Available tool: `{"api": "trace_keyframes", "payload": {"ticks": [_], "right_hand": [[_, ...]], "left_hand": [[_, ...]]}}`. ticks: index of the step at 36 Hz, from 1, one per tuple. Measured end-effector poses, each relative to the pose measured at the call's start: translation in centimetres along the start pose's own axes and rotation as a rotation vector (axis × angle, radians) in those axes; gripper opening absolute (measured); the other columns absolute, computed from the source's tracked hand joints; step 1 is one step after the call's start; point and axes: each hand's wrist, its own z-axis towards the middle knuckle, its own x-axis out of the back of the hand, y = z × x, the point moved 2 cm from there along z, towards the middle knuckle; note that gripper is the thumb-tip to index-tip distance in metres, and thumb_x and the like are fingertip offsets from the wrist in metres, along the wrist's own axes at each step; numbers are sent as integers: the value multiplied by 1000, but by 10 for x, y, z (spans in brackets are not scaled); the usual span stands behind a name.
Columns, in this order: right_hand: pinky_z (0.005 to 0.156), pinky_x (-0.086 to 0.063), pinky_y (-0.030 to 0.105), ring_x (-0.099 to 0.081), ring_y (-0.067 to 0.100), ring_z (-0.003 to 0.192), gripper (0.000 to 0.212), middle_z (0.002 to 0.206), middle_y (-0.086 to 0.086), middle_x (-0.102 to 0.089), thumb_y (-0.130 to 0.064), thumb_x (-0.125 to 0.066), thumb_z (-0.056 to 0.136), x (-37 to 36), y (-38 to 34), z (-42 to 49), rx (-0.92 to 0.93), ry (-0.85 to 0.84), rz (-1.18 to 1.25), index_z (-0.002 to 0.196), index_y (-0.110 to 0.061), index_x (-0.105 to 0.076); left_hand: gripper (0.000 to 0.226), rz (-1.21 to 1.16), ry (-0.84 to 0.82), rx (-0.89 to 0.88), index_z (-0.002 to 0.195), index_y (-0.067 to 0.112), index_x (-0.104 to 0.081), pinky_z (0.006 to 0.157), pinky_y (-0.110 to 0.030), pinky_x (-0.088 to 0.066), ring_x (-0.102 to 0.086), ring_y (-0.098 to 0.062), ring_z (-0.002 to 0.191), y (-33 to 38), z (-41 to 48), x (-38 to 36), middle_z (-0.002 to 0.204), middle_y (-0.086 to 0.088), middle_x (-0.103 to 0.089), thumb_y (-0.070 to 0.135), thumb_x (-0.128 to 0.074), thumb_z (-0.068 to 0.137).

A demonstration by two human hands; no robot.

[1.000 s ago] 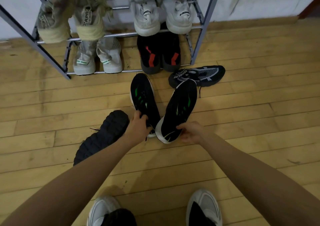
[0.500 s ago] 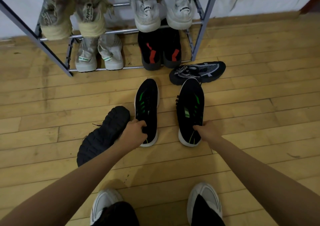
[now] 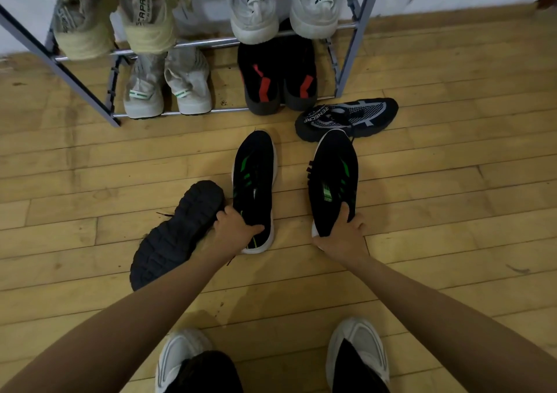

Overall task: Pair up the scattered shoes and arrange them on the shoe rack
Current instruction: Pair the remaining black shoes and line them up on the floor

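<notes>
Seen from the head camera, the person bends over a wooden floor [image 3: 452,211] with both arms stretched out. The left grip [image 3: 238,229] is closed round the heel of a black sneaker with green stripes [image 3: 254,175], thumb hooked into the opening. The right grip [image 3: 343,239] clasps the heel of the matching black-and-green sneaker [image 3: 333,169] the same way, thumb tucked inside. Both sneakers run straight ahead of the grips, toes toward the shoe rack [image 3: 352,58], side by side with a strip of floor between them.

Just outside the left grip, touching its knuckles, a dark shoe lies overturned [image 3: 177,235], tread up. Beyond the right grip, past the toe of its sneaker, a dark mesh shoe with white lettering [image 3: 346,118] lies crosswise at the rack's foot; whether the toe touches it I cannot tell.

Farther ahead of both grips, the rack's lower shelf carries a pale grey pair with green marks [image 3: 143,91] and a black pair with red marks [image 3: 260,82]. The upper shelf carries a beige pair [image 3: 147,21] and a white pair [image 3: 253,12]. Behind the grips, the person's own white shoes [image 3: 180,359] stand on the floor.
</notes>
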Motion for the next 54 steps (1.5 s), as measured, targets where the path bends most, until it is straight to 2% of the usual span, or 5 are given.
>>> {"api": "trace_keyframes", "payload": {"ticks": [21,33,42,46,54], "right_hand": [[102,-40,44,-36,41,123,103,137,21,-28,-48,-73,68,16,26,-14,0,-96,-58,146,-32,-8],[93,-51,40,-55,24,111,84,124,7,-56,-20,-82,69,66,0,-22,8,-310,560,141,-15,-37],[103,-43,43,-44,25,128,90,141,2,-46,-24,-79,72,110,-34,-66,314,-62,469,146,-26,-29],[102,-43,38,-43,23,128,95,141,2,-42,-35,-79,67,135,-54,-89,392,40,417,146,-33,-27],[103,-40,35,-42,24,127,95,140,5,-38,-31,-80,68,194,-99,-134,545,182,381,146,-36,-27]], "left_hand": [[74,-663,-253,97,139,25,-25,67,-38,-55,-62,-25,94,-5,-38,-18,109,-6,-60,10,-71,83],[60,-809,-329,67,140,15,-40,60,-37,-54,-62,-23,84,24,-58,29,116,-12,-61,0,-63,87],[67,-809,-261,-162,145,17,-35,69,-38,-56,-65,-28,94,51,-89,78,119,-16,-63,-5,-61,87],[64,-811,-184,-277,141,20,-36,50,-25,-48,-56,-20,66,69,-114,112,109,-15,-55,-4,-62,87],[67,-859,-67,-478,143,26,-39,91,-54,-49,-58,-36,107,92,-157,189,131,-15,-46,0,-65,86]]}}
